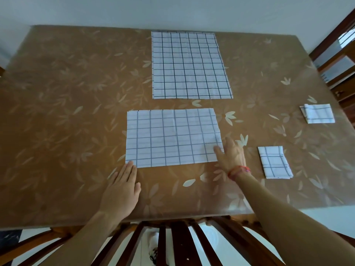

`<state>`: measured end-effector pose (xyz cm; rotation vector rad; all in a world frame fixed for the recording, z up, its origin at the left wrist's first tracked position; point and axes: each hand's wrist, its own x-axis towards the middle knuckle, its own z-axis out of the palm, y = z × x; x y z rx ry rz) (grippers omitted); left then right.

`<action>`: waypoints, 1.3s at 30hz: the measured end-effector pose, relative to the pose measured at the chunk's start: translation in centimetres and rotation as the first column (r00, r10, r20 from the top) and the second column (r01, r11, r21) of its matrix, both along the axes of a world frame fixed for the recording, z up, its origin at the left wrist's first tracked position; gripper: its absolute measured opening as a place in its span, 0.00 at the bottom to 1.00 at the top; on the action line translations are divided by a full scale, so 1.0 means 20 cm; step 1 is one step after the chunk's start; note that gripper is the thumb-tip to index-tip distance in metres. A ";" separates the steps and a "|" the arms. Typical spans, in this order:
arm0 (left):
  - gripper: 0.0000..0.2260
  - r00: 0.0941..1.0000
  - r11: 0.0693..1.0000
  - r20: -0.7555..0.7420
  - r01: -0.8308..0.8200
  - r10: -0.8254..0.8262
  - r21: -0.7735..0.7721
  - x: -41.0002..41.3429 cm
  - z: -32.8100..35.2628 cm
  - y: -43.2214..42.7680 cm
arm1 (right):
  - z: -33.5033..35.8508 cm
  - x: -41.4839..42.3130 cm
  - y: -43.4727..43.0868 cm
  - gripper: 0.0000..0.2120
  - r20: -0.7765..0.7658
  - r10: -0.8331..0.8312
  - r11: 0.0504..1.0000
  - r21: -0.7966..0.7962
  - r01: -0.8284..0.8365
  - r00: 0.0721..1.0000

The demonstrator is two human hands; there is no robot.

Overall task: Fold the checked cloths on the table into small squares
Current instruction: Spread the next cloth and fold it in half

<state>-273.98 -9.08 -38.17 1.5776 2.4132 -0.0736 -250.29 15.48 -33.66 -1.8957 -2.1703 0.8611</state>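
We note the half-folded checked cloth (172,138) mid-tabletop (57,112), long axis running left to right, just beyond both grips. Left grip (123,189) is flat, fingers straight, fingertips touching the near left corner. Right grip (230,156) is flat too, thumb on the near right corner, clasping nothing. We judge the next fold goes short edge to short edge. The cloth is white with a dark grid, lightly creased.

Soft, even daylight, somewhat dim, with only faint shadows. A pale glare sheens the glossy table (57,112) just nearer than the right hand (231,156), which is slightly motion-blurred. Wide-angle distortion bows the table's edges.
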 end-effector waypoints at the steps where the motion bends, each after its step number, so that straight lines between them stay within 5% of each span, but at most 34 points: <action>1: 0.35 1.000 1.000 0.006 -0.001 0.001 0.007 0.00 0.00 0.00 | 0.01 -0.02 0.05 0.15 -0.055 -0.058 0.998 -0.029 0.057 0.997; 5: 0.34 0.999 1.000 0.029 -0.014 0.013 0.019 0.01 0.01 0.00 | 0.09 -0.12 0.21 0.22 -0.158 -0.186 0.973 -0.163 0.160 0.970; 14: 0.28 1.000 1.000 0.009 -0.004 0.004 0.011 0.00 0.04 0.00 | 0.10 -0.23 0.34 0.11 -0.226 -0.369 0.903 -0.315 0.291 0.902; 18: 0.28 1.000 1.000 0.000 0.009 -0.009 0.002 0.00 0.04 0.00 | -0.01 -0.26 0.43 0.25 -0.255 -0.380 0.862 -0.445 0.241 0.889; 23: 0.27 1.000 1.000 0.012 0.002 -0.002 0.003 0.00 0.04 0.00 | 0.05 -0.29 0.39 0.30 -0.153 -0.250 0.931 -0.308 0.195 0.956; 30: 0.28 0.999 0.998 0.038 -0.002 0.000 0.055 -0.01 0.04 -0.01 | 0.13 -0.20 0.31 0.09 -0.277 -0.357 0.898 -0.365 0.246 0.892; 35: 0.25 0.985 0.985 0.152 -0.105 0.084 0.139 -0.06 0.08 -0.03 | 0.15 -0.10 0.24 0.06 -0.306 -0.414 0.891 -0.328 0.313 0.858; 39: 0.25 0.991 0.984 0.104 -0.095 0.080 0.153 -0.09 0.12 -0.02 | 0.14 -0.04 0.15 0.10 -0.362 -0.522 0.847 -0.328 0.418 0.772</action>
